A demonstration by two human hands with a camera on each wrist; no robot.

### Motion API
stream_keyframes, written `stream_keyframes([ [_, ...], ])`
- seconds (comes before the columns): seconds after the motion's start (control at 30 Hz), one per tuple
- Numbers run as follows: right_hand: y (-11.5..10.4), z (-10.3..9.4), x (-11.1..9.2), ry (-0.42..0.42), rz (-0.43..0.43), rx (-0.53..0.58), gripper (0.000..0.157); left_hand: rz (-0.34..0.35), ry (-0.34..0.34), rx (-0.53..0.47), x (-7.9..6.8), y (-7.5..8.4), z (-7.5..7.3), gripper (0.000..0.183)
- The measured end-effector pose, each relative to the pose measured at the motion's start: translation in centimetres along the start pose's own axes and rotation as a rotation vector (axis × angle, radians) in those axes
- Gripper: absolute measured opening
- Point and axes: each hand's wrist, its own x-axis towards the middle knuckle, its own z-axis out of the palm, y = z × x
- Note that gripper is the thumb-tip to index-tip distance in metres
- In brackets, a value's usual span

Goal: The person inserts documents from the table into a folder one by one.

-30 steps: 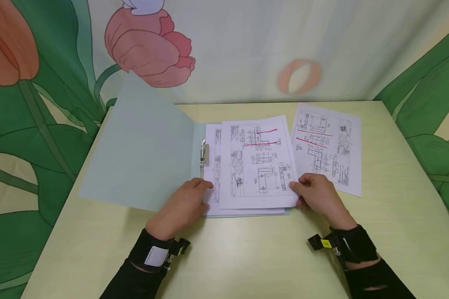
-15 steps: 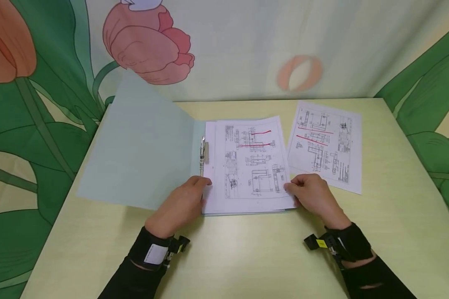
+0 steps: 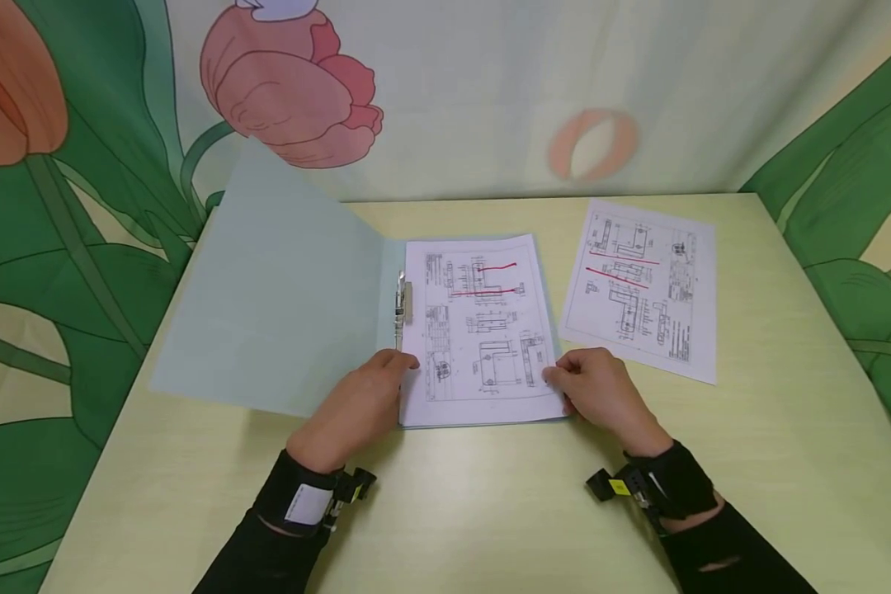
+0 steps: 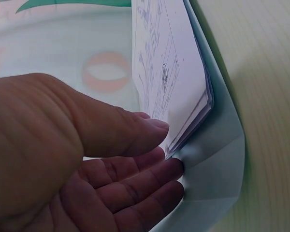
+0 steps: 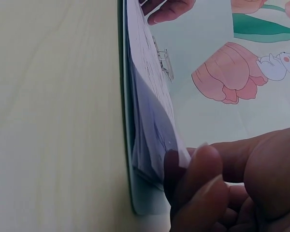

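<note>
In the head view a light-blue folder [image 3: 275, 280] lies with its cover swung to the left. A stack of paper lies in it, topped by a drawing sheet [image 3: 460, 396] with red lines. My right hand [image 3: 605, 392] pinches this sheet at its lower right edge; the right wrist view shows the sheet's corner [image 5: 181, 157] bent up between the fingers. My left hand [image 3: 364, 404] rests at the stack's lower left edge. In the left wrist view its thumb [image 4: 130, 130] lies over the stack's edge, and its loosely bent fingers [image 4: 135, 188] touch near the corner.
A second drawing sheet [image 3: 642, 289] with red lines lies askew to the right of the folder. The folder's metal clip [image 3: 401, 305] stands along its spine. A curtain [image 3: 483, 99] with flower prints hangs behind the pale wooden table [image 3: 475, 511].
My right hand has moved left with the top sheet, which slid over the stack and now lies almost in line with it. My left hand has stayed nearly still.
</note>
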Motion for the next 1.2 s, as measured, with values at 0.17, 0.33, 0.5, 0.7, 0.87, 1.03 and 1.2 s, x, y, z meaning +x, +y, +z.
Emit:
stream_keyframes([
  [0.17, -0.25, 0.09, -0.03, 0.000, 0.006, 0.003, 0.020, -0.019, -0.016, 0.000, 0.08, 0.01, -0.03, 0.032],
  [0.33, -0.39, 0.04, -0.02, 0.008, 0.006, 0.008, 0.020, -0.015, -0.014, 0.004, 0.15, -0.02, -0.05, 0.032],
  [0.5, -0.41, 0.02, 0.05, 0.011, 0.004, 0.006, 0.020, -0.014, -0.003, 0.009, 0.24, -0.06, 0.03, 0.032],
  [0.7, -0.40, 0.02, 0.15, 0.015, 0.004, -0.003, 0.021, -0.012, 0.010, 0.005, 0.19, -0.18, 0.13, 0.033],
  [0.87, -0.52, 0.06, 0.21, 0.010, 0.011, 0.008, 0.021, -0.011, 0.010, 0.008, 0.17, -0.20, 0.10, 0.035],
  [1.03, -0.53, 0.18, 0.26, 0.009, 0.009, 0.000, 0.021, -0.006, 0.007, 0.017, 0.20, -0.11, 0.10, 0.034],
  [1.2, -0.44, 0.31, 0.28, 0.007, 0.001, -0.002, 0.020, 0.038, 0.045, 0.052, 0.14, 0.07, 0.06, 0.032],
])
